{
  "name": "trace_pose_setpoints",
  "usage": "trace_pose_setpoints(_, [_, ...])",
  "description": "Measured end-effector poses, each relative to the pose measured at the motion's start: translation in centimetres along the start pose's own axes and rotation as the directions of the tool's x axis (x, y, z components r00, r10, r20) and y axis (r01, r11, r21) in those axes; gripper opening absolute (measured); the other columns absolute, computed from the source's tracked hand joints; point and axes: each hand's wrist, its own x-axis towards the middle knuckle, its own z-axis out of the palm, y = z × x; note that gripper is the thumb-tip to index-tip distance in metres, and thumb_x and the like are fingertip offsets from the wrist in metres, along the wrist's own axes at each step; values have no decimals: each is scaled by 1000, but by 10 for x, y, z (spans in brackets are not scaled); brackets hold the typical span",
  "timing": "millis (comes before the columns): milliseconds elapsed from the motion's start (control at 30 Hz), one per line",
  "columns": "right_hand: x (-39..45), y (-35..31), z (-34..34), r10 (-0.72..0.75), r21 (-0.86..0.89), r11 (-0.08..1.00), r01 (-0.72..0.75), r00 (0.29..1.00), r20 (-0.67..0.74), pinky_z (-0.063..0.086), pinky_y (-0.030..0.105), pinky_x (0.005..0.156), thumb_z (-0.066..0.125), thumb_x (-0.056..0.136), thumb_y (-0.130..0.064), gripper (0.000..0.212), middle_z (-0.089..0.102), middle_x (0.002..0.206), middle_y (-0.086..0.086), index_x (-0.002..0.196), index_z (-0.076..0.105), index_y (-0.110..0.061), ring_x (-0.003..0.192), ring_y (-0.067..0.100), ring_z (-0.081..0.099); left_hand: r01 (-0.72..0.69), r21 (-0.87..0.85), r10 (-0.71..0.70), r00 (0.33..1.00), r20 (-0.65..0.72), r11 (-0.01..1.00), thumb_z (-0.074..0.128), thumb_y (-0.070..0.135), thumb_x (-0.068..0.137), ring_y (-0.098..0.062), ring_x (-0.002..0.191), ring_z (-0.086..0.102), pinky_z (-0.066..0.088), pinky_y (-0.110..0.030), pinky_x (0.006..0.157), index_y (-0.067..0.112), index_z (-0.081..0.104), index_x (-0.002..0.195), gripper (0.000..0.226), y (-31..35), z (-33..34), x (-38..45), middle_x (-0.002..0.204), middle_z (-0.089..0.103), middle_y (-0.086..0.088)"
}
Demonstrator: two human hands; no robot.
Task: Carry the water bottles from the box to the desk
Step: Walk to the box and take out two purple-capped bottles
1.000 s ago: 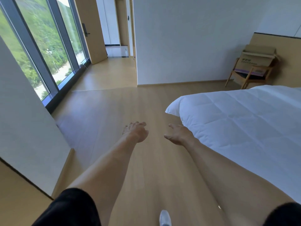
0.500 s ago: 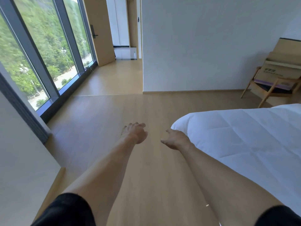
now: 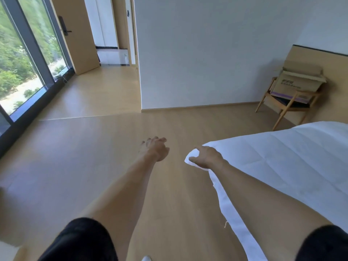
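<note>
Both empty hands, left hand [image 3: 155,148] and right hand [image 3: 206,157], hang relaxed and open; the box [image 3: 299,81] on the chair [image 3: 288,104] has drawn nearer, so pickup approaches.

The box [image 3: 299,80] sat on a chair [image 3: 288,104] at right of frame, behind the bed [image 3: 291,157]; a window [image 3: 18,63] filled the upper left, a door [image 3: 75,34] beside it.
</note>
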Motion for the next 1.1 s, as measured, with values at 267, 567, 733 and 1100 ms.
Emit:
trace_pose_setpoints(267, [123, -48, -50, 94, 33, 995, -93, 995, -44, 41, 36, 102, 53, 93, -43, 57, 54, 144, 2, 147, 42, -29, 133, 28, 47, -102, 22, 102, 995, 6, 995, 43, 45, 101, -27, 139, 40, 29, -42, 111, 34, 42, 150, 50, -25, -53, 150, 152, 44, -1])
trace_pose_setpoints(567, [252, -40, -77, 182, 40, 983, -180, 982, -59, 42, 36, 96, 52, 92, -43, 52, 59, 134, 3, 141, 47, -27, 125, 28, 51, -202, 86, 200, 979, 35, 976, 41, 44, 102, -27, 138, 40, 30, -41, 111, 33, 39, 151, 51, -6, -66, 290, 152, 44, -2])
trace_pose_setpoints(733, [352, -28, -97, 207, 50, 977, -205, 977, -43, 42, 37, 98, 51, 91, -43, 52, 57, 137, 2, 141, 48, -28, 127, 28, 51, -222, 114, 219, 975, 35, 968, 42, 44, 101, -28, 138, 40, 31, -41, 110, 33, 40, 151, 52, 6, -75, 385, 151, 45, -2])
trace_pose_setpoints(1100, [580, 3, -176, 213, 94, 973, -209, 977, -30, 40, 35, 107, 52, 91, -44, 64, 51, 148, 6, 152, 36, -32, 136, 28, 47, -183, 132, 181, 983, 27, 974, 40, 45, 101, -25, 143, 37, 32, -39, 110, 36, 36, 153, 53, 64, -137, 610, 156, 40, 2])
